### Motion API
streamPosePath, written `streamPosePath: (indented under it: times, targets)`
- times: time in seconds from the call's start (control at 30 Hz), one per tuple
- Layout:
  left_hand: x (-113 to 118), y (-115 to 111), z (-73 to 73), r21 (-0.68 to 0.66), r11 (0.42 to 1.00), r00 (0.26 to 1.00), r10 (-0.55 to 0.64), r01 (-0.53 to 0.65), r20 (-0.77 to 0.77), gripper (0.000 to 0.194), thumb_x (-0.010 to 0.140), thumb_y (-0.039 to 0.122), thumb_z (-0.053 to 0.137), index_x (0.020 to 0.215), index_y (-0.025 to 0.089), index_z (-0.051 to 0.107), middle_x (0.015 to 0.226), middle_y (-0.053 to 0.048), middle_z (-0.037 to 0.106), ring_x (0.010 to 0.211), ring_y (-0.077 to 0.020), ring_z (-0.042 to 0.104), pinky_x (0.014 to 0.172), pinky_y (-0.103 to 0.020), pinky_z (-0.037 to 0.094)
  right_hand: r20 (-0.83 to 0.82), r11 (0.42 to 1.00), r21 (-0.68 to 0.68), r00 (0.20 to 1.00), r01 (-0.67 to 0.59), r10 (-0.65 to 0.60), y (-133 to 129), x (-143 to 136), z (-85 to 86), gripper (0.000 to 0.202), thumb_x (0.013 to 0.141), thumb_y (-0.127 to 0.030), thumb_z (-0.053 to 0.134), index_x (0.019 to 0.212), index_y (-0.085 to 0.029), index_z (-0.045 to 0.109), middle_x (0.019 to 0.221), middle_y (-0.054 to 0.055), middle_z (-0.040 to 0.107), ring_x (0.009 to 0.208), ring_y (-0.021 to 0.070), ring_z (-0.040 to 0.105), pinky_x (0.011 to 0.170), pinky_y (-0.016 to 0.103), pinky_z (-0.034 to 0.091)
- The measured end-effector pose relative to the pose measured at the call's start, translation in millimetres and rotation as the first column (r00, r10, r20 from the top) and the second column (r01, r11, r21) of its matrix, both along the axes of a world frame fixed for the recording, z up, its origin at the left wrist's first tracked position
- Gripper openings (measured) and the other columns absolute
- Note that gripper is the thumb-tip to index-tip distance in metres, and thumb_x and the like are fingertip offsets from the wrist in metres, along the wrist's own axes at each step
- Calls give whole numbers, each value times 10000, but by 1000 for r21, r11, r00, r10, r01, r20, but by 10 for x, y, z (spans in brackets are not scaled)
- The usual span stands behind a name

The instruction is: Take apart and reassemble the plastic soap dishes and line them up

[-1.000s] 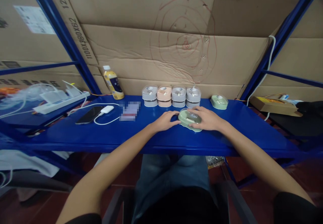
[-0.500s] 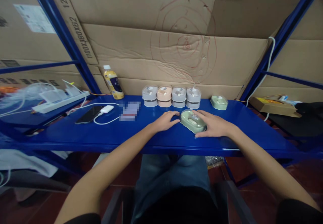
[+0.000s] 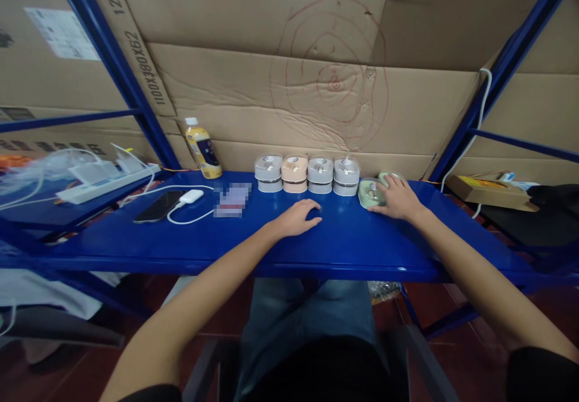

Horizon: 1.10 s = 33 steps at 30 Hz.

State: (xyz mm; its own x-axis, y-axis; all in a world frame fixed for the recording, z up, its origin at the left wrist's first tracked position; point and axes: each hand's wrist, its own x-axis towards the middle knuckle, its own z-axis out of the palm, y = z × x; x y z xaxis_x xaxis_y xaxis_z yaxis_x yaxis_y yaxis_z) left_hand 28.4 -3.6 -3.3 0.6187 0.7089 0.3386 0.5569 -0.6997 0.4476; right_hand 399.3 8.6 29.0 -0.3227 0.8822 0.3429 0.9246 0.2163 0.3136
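My right hand (image 3: pixel 398 198) grips a small green oval box with a clear lid (image 3: pixel 370 194) on the right part of the tabletop. A second green box (image 3: pixel 388 177) sits right behind it, mostly covered by my fingers. My left hand (image 3: pixel 297 217) rests on the blue table, fingers and thumb apart, holding nothing. Along the back stand stacked boxes of the same shape: a grey stack (image 3: pixel 269 174), a peach stack (image 3: pixel 295 174), another grey stack (image 3: pixel 320 175) and a third grey stack (image 3: pixel 346 176), nearest to the green boxes.
On the blue table (image 3: pixel 253 245) a yellow drink bottle (image 3: pixel 203 148) stands at the back left. Nearby lie a phone (image 3: pixel 159 206), a white charger (image 3: pixel 192 196) with its cable, and a blurred-out packet (image 3: pixel 233 200). Cardboard (image 3: pixel 226 94) closes the back; blue posts frame both sides.
My right hand has carried the green box from in front of me to the right and back, beside the other green box. My left hand has stayed in nearly the same place.
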Motion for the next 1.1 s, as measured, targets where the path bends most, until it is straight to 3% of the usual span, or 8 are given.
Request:
streamPosePath:
  times: [0.13, 0.27, 0.37, 0.47, 0.67, 0.8, 0.93, 1.1]
  targets:
    - [-7, 19, -21, 1, 1000, 1000, -13, 13, 23, 350, 959, 431, 641, 1217, 198, 677, 1337, -142, 701, 1291, -341, 654, 1162, -526, 498, 6, 997, 9, 997, 81, -81, 392, -57, 34, 834, 832, -726, 714, 1433, -152, 642, 1549, 256, 545, 1497, 456, 428, 1217, 570, 323]
    - [-13, 30, -26, 1, 1000, 1000, -23, 23, 8, 342, 959, 427, 645, 1209, 195, 673, 1328, -143, 693, 1286, -336, 652, 1161, -521, 496, -50, 991, 12, 990, 136, -136, 549, -117, 104, 876, 856, -688, 716, 1496, -109, 569, 1566, 294, 510, 1514, 468, 409, 1213, 572, 330]
    - [-16, 35, -22, 0, 1000, 1000, -24, 24, -3, 347, 962, 430, 641, 1209, 189, 674, 1329, -150, 686, 1278, -338, 653, 1158, -521, 496, -142, 999, 34, 990, 12, -7, 526, -274, 162, 982, 883, -694, 682, 1611, -88, 422, 1636, 314, 418, 1539, 465, 388, 1211, 574, 357]
    - [-22, 44, -25, -9, 999, 999, -31, 31, 11, 346, 957, 448, 645, 1193, 197, 678, 1327, -148, 686, 1269, -343, 656, 1153, -530, 500, -222, 992, 37, 967, -124, 129, 489, -573, 206, 1034, 894, -715, 661, 1690, -166, 293, 1690, 278, 353, 1526, 472, 411, 1188, 598, 391]
    - [-36, 65, -38, 8, 999, 999, -49, 49, 17, 332, 950, 462, 644, 1158, 207, 683, 1301, -138, 696, 1249, -333, 662, 1154, -527, 502, -390, 996, -11, 917, 85, -82, 521, -1090, 237, 964, 890, -795, 613, 1633, -209, 424, 1453, 279, 572, 1237, 466, 642, 1061, 617, 494]
    - [-34, 58, -32, 13, 999, 998, -48, 48, 32, 312, 951, 449, 651, 1143, 207, 692, 1292, -135, 705, 1245, -332, 668, 1158, -528, 501, -480, 995, 17, 874, 96, -76, 500, -1013, 219, 849, 918, -698, 632, 1608, -224, 489, 1410, 253, 610, 1164, 441, 692, 1001, 580, 556]
    - [-22, 50, -22, -1, 1000, 998, -15, 15, 55, 331, 952, 433, 667, 1180, 195, 698, 1294, -139, 714, 1242, -337, 676, 1144, -538, 515, -577, 987, 159, 814, 38, 62, 344, -749, 249, 842, 883, -620, 693, 1576, -168, 535, 1469, 245, 610, 1281, 447, 651, 1081, 583, 532]
    - [-39, 132, -7, -208, 978, 925, 58, 24, 377, 592, 897, 479, 780, 1371, 171, 607, 1351, -179, 693, 1244, -328, 686, 1121, -558, 542, -688, 941, 250, 643, -228, 338, -72, -543, 278, 788, 847, -625, 727, 1495, -189, 625, 1404, 168, 716, 1220, 398, 701, 1070, 584, 554]
